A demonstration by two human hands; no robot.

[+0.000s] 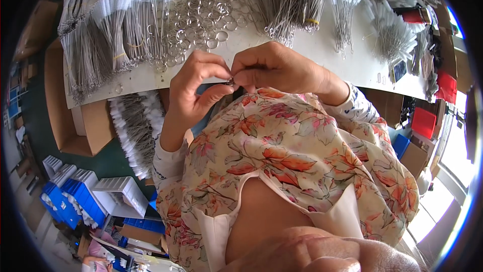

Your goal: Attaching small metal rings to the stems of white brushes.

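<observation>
My left hand (193, 88) and my right hand (274, 68) meet close to my chest, just below the edge of the white table (322, 45). Together their fingertips pinch a small metal ring (230, 82), which is mostly hidden by the fingers. A heap of loose metal rings (201, 15) lies on the table just beyond my hands. Bundles of thin wire brushes with white bristles (115, 25) lie to its left, and more bundles (287, 0) to its right.
A pile of the same brushes (138, 131) rests in a cardboard box at my left. Blue and white plastic bins (80, 191) stand on the floor at lower left. Red and blue boxes (422, 121) sit at the right.
</observation>
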